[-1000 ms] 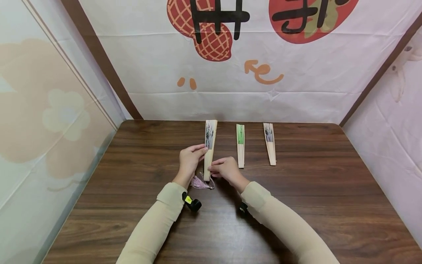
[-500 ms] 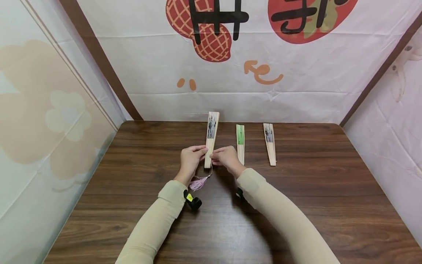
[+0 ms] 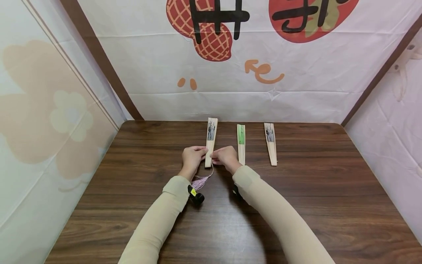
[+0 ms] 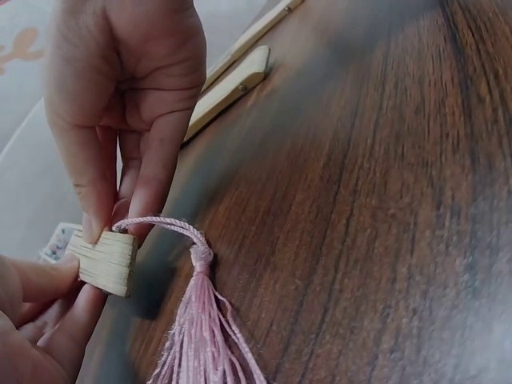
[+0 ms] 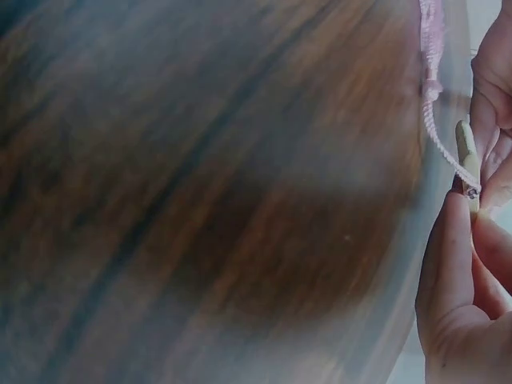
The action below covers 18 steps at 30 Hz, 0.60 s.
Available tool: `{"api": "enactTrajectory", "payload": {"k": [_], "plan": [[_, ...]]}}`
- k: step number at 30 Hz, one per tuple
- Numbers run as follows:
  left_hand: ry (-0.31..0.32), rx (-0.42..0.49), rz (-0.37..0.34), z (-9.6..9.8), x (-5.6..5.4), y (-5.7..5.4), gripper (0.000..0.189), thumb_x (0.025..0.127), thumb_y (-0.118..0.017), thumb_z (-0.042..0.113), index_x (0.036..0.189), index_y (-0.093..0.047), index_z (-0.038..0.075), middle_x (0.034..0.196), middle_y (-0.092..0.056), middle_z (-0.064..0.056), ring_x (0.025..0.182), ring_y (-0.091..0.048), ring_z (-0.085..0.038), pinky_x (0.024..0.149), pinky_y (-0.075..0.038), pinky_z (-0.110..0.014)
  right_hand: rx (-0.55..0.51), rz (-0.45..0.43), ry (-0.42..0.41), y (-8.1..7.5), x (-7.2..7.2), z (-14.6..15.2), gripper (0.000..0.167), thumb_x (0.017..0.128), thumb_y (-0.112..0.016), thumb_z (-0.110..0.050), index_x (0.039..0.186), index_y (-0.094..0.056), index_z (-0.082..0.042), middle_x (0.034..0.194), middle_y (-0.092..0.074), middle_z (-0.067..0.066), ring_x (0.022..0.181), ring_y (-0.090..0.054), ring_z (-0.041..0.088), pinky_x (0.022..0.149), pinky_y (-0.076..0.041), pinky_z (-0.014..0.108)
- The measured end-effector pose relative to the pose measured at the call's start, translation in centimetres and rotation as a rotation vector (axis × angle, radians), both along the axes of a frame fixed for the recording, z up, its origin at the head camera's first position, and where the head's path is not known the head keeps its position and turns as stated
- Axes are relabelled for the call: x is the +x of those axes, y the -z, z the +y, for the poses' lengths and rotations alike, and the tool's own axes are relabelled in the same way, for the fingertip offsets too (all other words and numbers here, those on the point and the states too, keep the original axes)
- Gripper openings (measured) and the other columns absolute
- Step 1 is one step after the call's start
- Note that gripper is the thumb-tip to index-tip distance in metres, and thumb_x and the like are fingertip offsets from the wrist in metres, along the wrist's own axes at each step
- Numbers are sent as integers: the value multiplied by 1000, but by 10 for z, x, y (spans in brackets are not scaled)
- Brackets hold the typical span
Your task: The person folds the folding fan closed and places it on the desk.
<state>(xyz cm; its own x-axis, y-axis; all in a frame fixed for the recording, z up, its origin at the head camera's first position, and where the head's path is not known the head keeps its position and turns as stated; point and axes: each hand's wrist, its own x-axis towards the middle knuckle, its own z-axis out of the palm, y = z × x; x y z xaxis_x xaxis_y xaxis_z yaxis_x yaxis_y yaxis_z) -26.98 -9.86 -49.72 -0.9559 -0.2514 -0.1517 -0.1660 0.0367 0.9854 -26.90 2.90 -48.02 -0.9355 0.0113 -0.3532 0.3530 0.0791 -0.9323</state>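
Observation:
Between both hands is a folded hand fan, pale wood ribs with a grey-and-black printed leaf, its wide end pointing away. The left hand pinches its left edge between thumb and fingers. On the opposite edge, near the narrow end, the right hand pinches it with thumb and fingertips. A pink tassel hangs by a cord from the fan's narrow end, which faces the camera in the left wrist view. Only the end of the fan and the cord show in the right wrist view.
Right of the held fan lie a folded green fan, its lower end partly behind the right hand, and a folded grey-printed fan. All are over a brown wooden table. A printed cloth backdrop stands along its far edge.
The held fan first moved away from the body and its far end rose, then that end dipped again. The right hand slid forward along with it. The other two fans stayed put.

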Motion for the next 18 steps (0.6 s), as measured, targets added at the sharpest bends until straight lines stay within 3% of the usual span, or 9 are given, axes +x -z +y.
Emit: {"api": "enactTrajectory", "payload": {"k": [5, 10, 18], "plan": [[4, -68, -44, 0, -2, 1, 18, 87, -74, 4, 101, -75, -8, 104, -74, -24, 74, -70, -6, 70, -62, -18, -8, -25, -2, 2, -3, 0, 20, 83, -72, 8, 102, -72, 14, 100, -74, 26, 55, -64, 8, 62, -63, 23], [11, -194, -70, 2, -3, 0, 16, 88, -75, 9, 98, -77, -4, 98, -76, -19, 69, -68, -3, 67, -61, -18, 2, -51, 0, 3, -6, 1, 19, 84, -71, 8, 102, -72, 14, 99, -74, 25, 53, -63, 7, 59, -62, 21], [32, -405, -56, 2, 0, -4, 15, 87, -76, 15, 90, -80, 1, 86, -78, -12, 59, -60, -1, 59, -54, -15, 14, -54, 22, 5, -7, 0, 17, 81, -73, 10, 98, -72, 14, 65, -69, 9, 49, -62, 8, 55, -61, 22]]}}
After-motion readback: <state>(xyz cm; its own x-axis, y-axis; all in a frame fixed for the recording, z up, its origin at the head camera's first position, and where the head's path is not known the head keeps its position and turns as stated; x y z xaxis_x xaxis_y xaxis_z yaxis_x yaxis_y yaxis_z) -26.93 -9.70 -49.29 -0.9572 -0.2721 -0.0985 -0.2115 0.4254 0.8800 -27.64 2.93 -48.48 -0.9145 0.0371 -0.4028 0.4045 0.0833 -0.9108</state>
